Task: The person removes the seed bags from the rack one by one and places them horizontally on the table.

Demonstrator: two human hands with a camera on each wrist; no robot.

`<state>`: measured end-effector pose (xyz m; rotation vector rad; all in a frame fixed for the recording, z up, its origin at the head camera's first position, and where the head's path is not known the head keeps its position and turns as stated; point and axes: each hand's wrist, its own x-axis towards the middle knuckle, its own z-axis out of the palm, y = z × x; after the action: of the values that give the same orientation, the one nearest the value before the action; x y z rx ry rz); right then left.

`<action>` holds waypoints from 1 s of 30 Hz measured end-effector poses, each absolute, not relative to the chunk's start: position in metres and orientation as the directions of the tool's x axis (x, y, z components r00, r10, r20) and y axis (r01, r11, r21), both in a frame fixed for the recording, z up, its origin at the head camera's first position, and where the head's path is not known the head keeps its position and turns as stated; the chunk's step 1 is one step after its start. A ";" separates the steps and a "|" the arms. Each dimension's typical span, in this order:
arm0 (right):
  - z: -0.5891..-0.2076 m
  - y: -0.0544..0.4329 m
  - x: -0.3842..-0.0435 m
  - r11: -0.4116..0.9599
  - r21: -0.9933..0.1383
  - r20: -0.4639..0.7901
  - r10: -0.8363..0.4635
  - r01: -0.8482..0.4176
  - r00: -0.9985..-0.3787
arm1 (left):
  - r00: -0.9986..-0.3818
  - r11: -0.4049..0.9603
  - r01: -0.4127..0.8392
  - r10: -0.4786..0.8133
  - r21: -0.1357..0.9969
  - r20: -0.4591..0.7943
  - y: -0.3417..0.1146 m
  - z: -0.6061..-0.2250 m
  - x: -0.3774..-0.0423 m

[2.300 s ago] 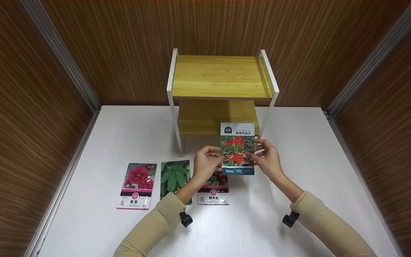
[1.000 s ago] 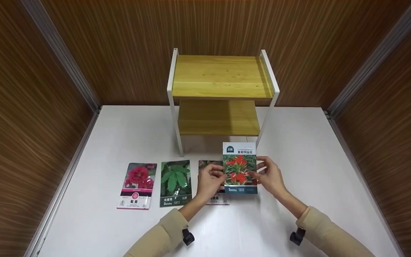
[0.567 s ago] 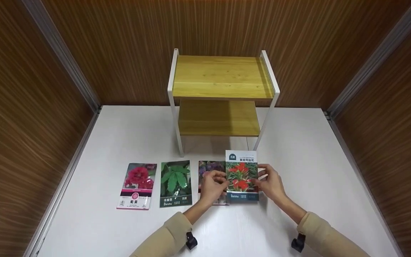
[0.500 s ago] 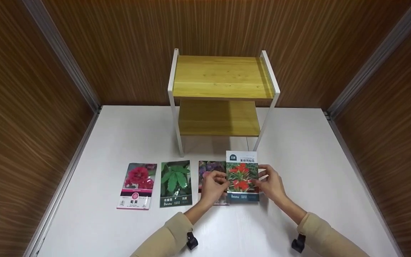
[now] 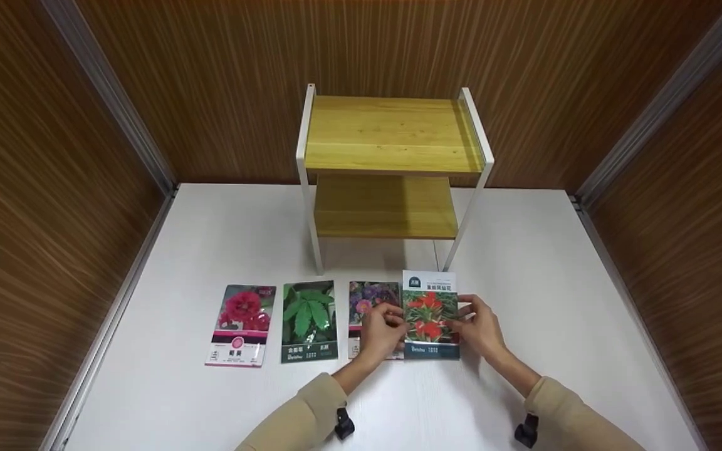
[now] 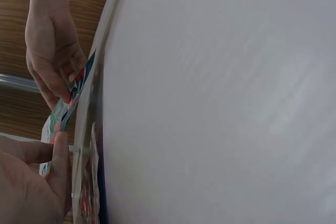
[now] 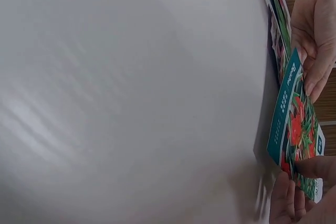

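A seed packet with red flowers (image 5: 430, 313) is pinched between both hands in the head view, picture side up. My left hand (image 5: 381, 332) grips its left edge, thumb on top; my right hand (image 5: 481, 327) grips the right edge the same way. In the right wrist view the packet (image 7: 298, 121) hangs tilted close over the table, a shadow beneath it. The left hand partly covers a purple-flower seed packet (image 5: 373, 295) lying beside it. Further left lie a green-leaf packet (image 5: 309, 319) and a pink-flower packet (image 5: 242, 322).
Behind the packets stands a two-tier rack with wooden shelves (image 5: 392, 134) and a white frame (image 5: 306, 138). The white table (image 5: 555, 263) is enclosed by wood-grain panels (image 5: 386, 44) at the back and both sides.
Both hands have brought the red-flower packet down and toward me, slightly to the right, from in front of the rack's lower shelf. More of the purple-flower packet shows now. The other packets stayed put.
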<state>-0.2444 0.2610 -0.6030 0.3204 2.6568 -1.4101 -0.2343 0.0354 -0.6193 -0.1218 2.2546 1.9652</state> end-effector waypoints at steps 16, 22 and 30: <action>-0.613 0.271 -0.243 0.576 -0.782 -0.209 0.119 0.239 -0.971 | -0.986 0.174 -0.146 0.053 0.974 -0.157 0.046 -0.622 -0.233; -0.614 0.274 -0.244 0.572 -0.783 -0.219 0.115 0.244 -0.969 | -0.991 0.207 -0.115 0.044 0.972 -0.127 0.049 -0.625 -0.235; -0.613 0.274 -0.246 0.592 -0.768 -0.227 0.106 0.244 -0.968 | -0.992 0.248 -0.106 0.042 0.963 -0.121 0.052 -0.628 -0.237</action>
<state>-0.2459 0.2744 -0.6133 0.2946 2.6604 -1.3186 -0.2367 0.0518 -0.6279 -0.0616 2.3833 1.8539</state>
